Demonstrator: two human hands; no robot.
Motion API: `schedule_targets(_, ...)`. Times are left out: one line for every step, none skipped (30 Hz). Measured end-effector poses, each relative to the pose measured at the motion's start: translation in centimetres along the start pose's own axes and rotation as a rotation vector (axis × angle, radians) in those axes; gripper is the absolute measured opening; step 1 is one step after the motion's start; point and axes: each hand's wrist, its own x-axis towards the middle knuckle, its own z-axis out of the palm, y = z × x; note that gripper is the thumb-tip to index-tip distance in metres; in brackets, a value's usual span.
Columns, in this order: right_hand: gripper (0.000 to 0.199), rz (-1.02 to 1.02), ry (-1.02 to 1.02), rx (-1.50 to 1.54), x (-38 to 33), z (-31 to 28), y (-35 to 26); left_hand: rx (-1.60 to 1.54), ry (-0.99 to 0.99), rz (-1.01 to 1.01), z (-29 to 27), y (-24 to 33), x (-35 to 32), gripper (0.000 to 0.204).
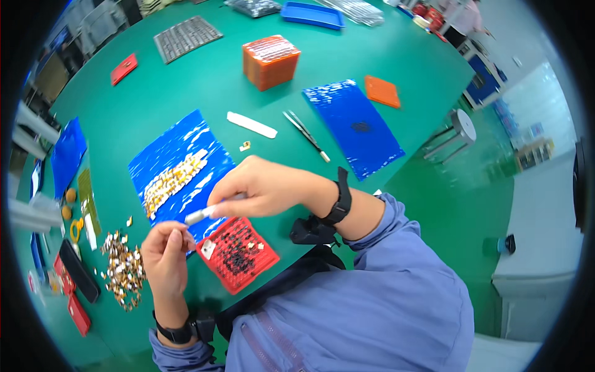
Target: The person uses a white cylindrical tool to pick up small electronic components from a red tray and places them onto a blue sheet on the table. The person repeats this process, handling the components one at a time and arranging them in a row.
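My right hand (260, 186) grips a thin white pen-like tool (199, 215) whose tip points left, toward my left hand. The fingers of my left hand (166, 249) are pinched together at that tip; whatever small part sits between them is too tiny to make out. Just below the tool lies a red grid tray (238, 254) with small dark and gold parts in its cells. A heap of small gold parts (123, 268) lies left of my left hand. Behind the hands, a blue sheet (180, 162) carries rows of gold parts.
On the green table (186, 93) lie tweezers (305, 134), a white strip (251, 124), a second blue sheet (353, 127), an orange stack of trays (271, 61), an orange flat tray (382, 91), a grey grid tray (186, 37) and a small red tray (124, 68). A stool (462, 127) stands at the right.
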Motion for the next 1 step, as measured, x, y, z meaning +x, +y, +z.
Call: schedule_targets(0.019,0.04,-0.044,0.026,0.04,0.04,-0.29,-0.006,-0.029,-0.001,0.3,-0.13,0.62,0.013)
